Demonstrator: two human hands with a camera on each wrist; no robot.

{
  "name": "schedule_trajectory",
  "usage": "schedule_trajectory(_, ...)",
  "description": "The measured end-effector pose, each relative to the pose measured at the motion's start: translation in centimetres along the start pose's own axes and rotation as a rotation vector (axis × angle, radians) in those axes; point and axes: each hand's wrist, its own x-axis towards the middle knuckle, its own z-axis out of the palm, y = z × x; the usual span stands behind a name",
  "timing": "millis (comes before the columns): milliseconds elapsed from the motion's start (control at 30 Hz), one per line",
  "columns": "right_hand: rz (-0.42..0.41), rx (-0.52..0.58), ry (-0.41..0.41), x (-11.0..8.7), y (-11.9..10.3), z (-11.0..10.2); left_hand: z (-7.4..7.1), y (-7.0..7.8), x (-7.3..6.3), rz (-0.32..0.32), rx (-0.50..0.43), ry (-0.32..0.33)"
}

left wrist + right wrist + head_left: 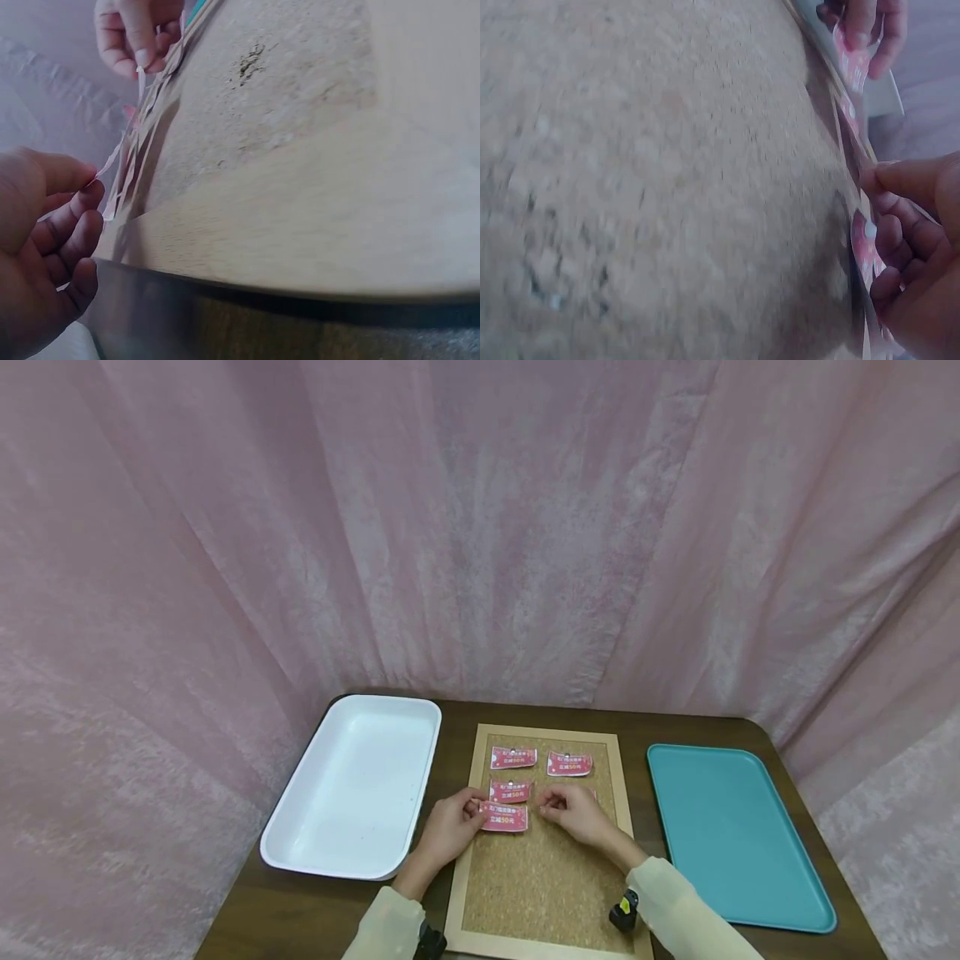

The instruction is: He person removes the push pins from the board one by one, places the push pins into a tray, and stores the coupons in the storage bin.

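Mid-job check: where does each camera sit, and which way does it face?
Head: on the person's head, facing forward and down at the corkboard; left hand, right hand and sleeves show.
Left wrist: on that wrist, facing low across the corkboard; the left hand is near, the right hand beyond.
Right wrist: on that wrist, facing across the corkboard; right hand near, left hand beyond.
Both wrist views share the corkboard and both hands.

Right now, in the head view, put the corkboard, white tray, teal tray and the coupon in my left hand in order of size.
Largest to smallest:
Corkboard
White tray and teal tray: too alike to rank
Coupon, by far the smallest
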Motion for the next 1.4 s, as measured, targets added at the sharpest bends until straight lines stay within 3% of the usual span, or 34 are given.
schedule_trajectory(367,0.045,0.042,0.007,-1.1,0.9,-1.4,-0.4,-0.1,0.1,0.02,-0.028,0.036)
schedule_trajectory(633,0.066,0.039,0.04,-1.9,1.1,-2.8,-1.5,0.4,0.1,0.026,-0.037,0.085)
schedule_trajectory(967,0.16,0.039,0.094,-2.6,1.5,-4.3,-3.0,0.8,0.3,0.013,-0.072,0.105)
schedule_trajectory(1400,0.113,-0.006,0.18,-3.4,2.8,-6.4,-5.0,1.1,0.2,-0.007,-0.105,0.164)
